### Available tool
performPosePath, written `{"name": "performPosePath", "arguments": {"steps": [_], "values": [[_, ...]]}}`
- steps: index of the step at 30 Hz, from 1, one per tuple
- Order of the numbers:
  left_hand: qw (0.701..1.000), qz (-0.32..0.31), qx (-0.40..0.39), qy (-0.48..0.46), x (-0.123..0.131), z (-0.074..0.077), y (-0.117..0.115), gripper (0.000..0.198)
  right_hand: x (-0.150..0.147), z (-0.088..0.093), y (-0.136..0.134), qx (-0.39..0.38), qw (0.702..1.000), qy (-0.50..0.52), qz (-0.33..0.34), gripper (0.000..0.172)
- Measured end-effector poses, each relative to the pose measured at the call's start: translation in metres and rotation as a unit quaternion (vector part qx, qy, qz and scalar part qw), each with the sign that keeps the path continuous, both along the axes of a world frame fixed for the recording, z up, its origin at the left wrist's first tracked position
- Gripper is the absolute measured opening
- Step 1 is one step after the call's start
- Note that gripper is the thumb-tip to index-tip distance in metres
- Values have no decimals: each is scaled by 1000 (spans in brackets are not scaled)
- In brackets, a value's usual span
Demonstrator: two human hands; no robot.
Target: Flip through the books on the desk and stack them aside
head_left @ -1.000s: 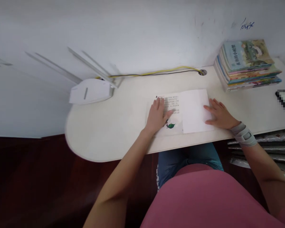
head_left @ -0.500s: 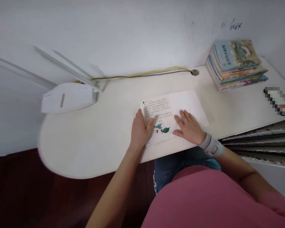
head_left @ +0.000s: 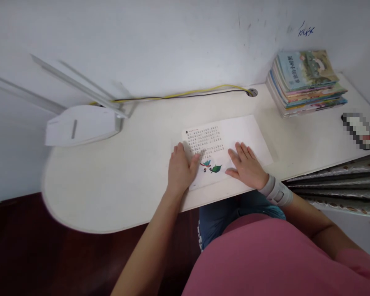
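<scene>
An open book (head_left: 239, 128) lies flat on the white desk. Its left page carries printed text and a small picture of an insect and a green leaf; the right page looks blank. At the left edge, my left hand (head_left: 181, 170) grips the book, thumb over the page and fingers curled along the side. My right hand (head_left: 246, 166) rests palm down across the lower right page, its fingers spread apart. A grey band (head_left: 276, 190) circles the right wrist.
A white router (head_left: 83, 125) with long antennas stands at the left. Yellow and black cables (head_left: 185, 94) run along the wall to a desk hole (head_left: 252, 92). A stack of books (head_left: 306, 82) and a pixelated, phone-like object (head_left: 360, 130) are at the right.
The view has shifted slightly, so the router sits a little further left in the picture. Both hands keep their places on the book, whose pages look the same.
</scene>
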State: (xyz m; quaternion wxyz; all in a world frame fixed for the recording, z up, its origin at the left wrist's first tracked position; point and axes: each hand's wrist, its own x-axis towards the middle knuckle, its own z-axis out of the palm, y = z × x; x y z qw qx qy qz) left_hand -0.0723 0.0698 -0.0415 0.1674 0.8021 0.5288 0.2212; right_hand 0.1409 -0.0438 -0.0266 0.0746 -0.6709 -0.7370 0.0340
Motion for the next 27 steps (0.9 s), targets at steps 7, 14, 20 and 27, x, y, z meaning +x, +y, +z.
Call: {"name": "performPosePath", "arguments": {"steps": [7, 14, 20, 27], "values": [[999, -18, 16, 22, -4, -10, 2, 75, 7, 0, 1, -10, 1000, 8, -1, 74], [998, -30, 38, 32, -5, -14, 2, 74, 7, 1, -2, -15, 1000, 3, -12, 74], [997, -41, 44, 39, -5, -9, 0, 69, 13, 0, -3, -9, 1000, 7, -4, 74], [997, -51, 48, 27, -5, -11, 2, 62, 13, 0, -4, -6, 1000, -5, -20, 74]]}}
